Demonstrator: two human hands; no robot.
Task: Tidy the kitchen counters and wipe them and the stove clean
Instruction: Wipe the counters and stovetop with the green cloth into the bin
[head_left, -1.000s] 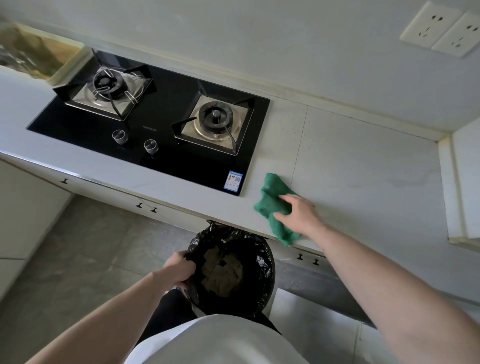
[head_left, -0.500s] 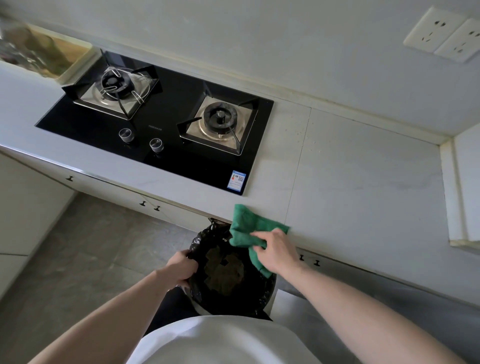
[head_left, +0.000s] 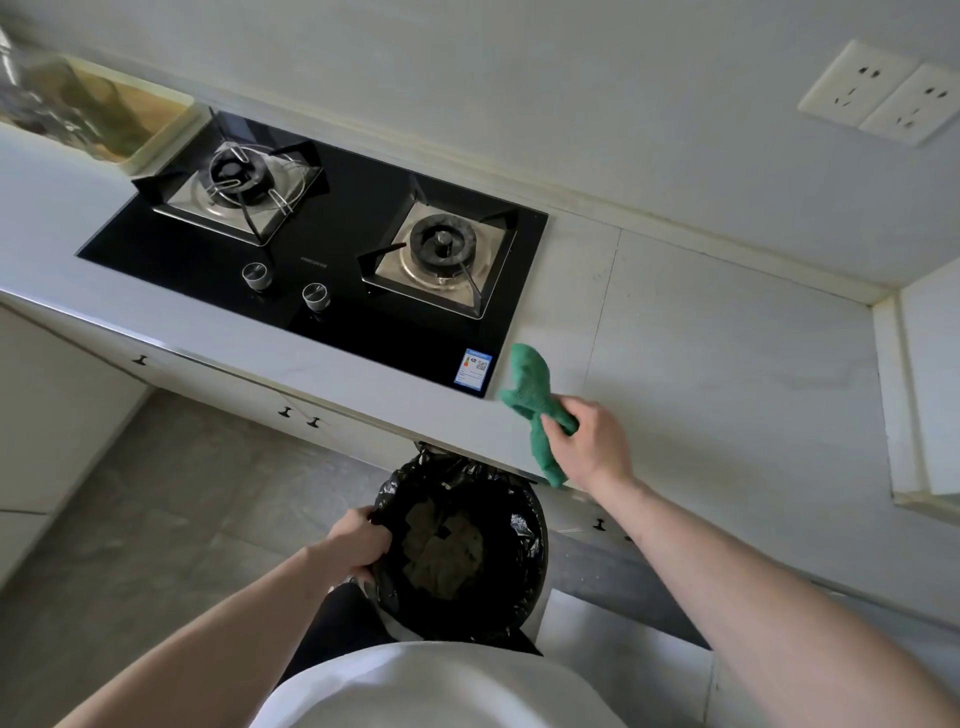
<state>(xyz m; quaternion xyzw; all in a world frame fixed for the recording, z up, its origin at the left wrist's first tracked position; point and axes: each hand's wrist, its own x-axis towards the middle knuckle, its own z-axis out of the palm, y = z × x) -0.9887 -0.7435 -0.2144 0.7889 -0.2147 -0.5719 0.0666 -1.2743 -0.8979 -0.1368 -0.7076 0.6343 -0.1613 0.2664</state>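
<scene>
My right hand (head_left: 589, 444) grips a green cloth (head_left: 530, 392) over the white counter (head_left: 727, 374), just right of the black two-burner gas stove (head_left: 332, 249). The cloth is bunched and hangs partly past the counter's front edge. My left hand (head_left: 361, 538) holds the rim of a bin lined with a black bag (head_left: 524, 545), held below the counter edge. Brownish scraps lie inside the bin.
A pale tray (head_left: 150, 135) with blurred items sits left of the stove. Two stove knobs (head_left: 285, 286) face the front. Wall sockets (head_left: 883, 98) are at the upper right. A raised ledge (head_left: 888, 395) bounds the counter on the right. Drawer handles (head_left: 298, 415) line the cabinet front.
My right hand swept the cloth off the counter edge over the bin, then lifted it back up onto the counter near the stove's corner. My left hand kept hold of the bin.
</scene>
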